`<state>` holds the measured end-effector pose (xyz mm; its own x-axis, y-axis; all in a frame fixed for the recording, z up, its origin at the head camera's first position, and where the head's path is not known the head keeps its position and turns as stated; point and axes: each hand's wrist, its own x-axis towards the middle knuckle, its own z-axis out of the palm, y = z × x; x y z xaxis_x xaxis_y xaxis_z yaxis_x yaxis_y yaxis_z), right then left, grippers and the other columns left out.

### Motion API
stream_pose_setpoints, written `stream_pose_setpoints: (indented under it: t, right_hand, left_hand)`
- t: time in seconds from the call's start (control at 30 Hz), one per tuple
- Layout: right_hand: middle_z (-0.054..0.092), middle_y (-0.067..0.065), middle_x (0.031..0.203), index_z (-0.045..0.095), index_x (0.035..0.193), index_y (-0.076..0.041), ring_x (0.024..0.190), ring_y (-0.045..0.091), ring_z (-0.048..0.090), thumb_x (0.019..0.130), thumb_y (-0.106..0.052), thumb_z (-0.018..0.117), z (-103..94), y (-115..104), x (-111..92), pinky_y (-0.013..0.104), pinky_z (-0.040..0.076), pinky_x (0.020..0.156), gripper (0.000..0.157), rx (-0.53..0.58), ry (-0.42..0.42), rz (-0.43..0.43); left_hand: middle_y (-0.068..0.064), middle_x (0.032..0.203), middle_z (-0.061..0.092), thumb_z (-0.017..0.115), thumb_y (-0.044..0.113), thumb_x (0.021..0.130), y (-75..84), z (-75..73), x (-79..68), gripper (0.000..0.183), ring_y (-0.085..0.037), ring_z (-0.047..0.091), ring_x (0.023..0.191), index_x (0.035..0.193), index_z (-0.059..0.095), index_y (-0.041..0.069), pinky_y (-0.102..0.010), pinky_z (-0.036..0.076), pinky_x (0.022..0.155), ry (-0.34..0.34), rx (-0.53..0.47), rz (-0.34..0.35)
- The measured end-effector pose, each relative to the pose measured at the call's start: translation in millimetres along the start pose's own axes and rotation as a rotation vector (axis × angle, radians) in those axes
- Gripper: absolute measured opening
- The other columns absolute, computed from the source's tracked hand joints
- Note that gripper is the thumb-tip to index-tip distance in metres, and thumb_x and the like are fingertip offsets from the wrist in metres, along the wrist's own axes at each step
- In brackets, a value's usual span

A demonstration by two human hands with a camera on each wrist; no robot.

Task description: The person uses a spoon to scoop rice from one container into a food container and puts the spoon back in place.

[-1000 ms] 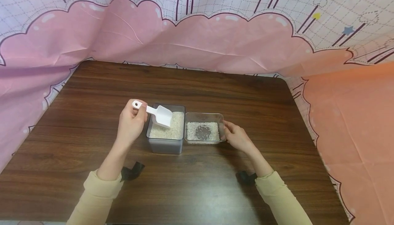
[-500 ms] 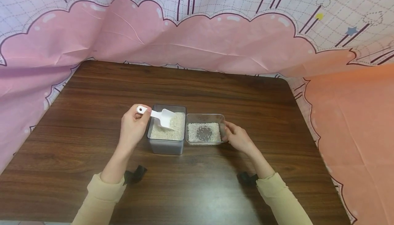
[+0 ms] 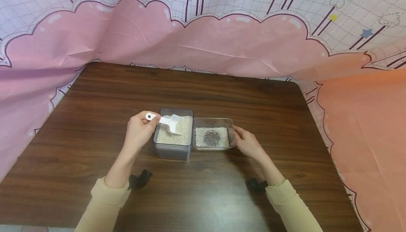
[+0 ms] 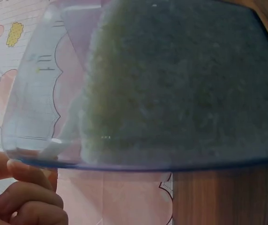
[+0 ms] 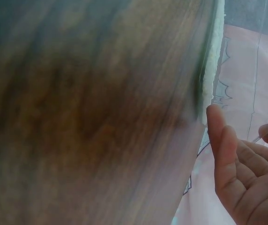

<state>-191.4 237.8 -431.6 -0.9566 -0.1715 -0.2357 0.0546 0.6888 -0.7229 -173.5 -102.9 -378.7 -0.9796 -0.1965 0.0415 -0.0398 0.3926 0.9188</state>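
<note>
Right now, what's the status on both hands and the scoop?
Left hand pinching white scoop, at the rice in deep container. Right hand holding right end of clear tray. No obstruction seen between container and tray.

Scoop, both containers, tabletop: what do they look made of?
White scoop: likely plastic; opaque, smooth, evenly colored.
Taller container: probably tinted rigid plastic; pale grains show through its glossy wall.
Shallow container: transparent, shiny-rimmed; plastic or glass, can't tell.
Tabletop: brown wood grain, soft sheen; wood or laminate, unclear.

Downward head view, 2 wrist close-ups, shared table (image 3: pixel 196 91)
</note>
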Motion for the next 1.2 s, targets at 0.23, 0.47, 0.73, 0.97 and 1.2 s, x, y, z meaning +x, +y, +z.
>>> stream_pose_setpoints:
  t: [0.23,0.47,0.73,0.97,1.2]
  right_hand:
    - [0.073,0.015,0.087,0.039,0.147,0.000,0.079,0.024,0.064,0.105,-0.017,0.040,0.3,1.4,-0.6,0.031,0.046,0.063,0.046,0.002,-0.003,-0.007]
    - [0.073,0.015,0.087,0.039,0.146,0.000,0.076,0.021,0.063,0.104,-0.017,0.040,0.7,1.5,0.0,0.030,0.045,0.063,0.045,-0.001,0.003,-0.011]
    - [0.073,0.015,0.087,0.040,0.146,0.000,0.075,0.021,0.062,0.104,-0.017,0.040,-1.0,1.2,-0.4,0.030,0.044,0.062,0.045,-0.016,0.009,-0.006]
    - [0.073,0.016,0.087,0.040,0.146,0.001,0.071,0.017,0.059,0.104,-0.017,0.040,-1.0,0.5,-1.4,0.030,0.042,0.059,0.045,-0.019,0.011,-0.010]
    - [0.073,0.016,0.086,0.040,0.146,0.001,0.070,0.017,0.059,0.104,-0.016,0.039,-0.9,-0.6,-1.5,0.030,0.043,0.058,0.045,-0.011,0.011,-0.011]
  left_hand:
    - [0.005,0.055,0.047,0.056,0.008,0.098,-6.1,1.4,0.9,0.021,-0.003,0.032,0.044,0.105,0.063,-0.010,-0.019,0.022,0.043,-0.063,-0.218,-0.056]
    - [0.004,0.054,0.044,0.052,0.007,0.100,-8.7,-1.9,-0.6,0.017,-0.003,0.029,0.042,0.102,0.057,-0.010,-0.017,0.021,0.042,-0.016,-0.421,-0.113]
    - [0.004,0.054,0.043,0.049,0.007,0.101,-7.7,-8.5,-0.7,0.015,-0.004,0.027,0.041,0.100,0.056,-0.006,-0.018,0.019,0.041,-0.010,-0.476,-0.110]
    - [0.003,0.054,0.044,0.047,0.003,0.100,-10.9,-12.0,-1.3,0.014,-0.002,0.026,0.039,0.092,0.058,0.002,-0.023,0.013,0.044,-0.013,-0.661,-0.132]
    - [0.003,0.053,0.045,0.044,0.004,0.102,-16.4,-14.1,-2.2,0.021,-0.003,0.027,0.039,0.089,0.061,0.007,-0.027,0.011,0.049,-0.029,-0.773,-0.141]
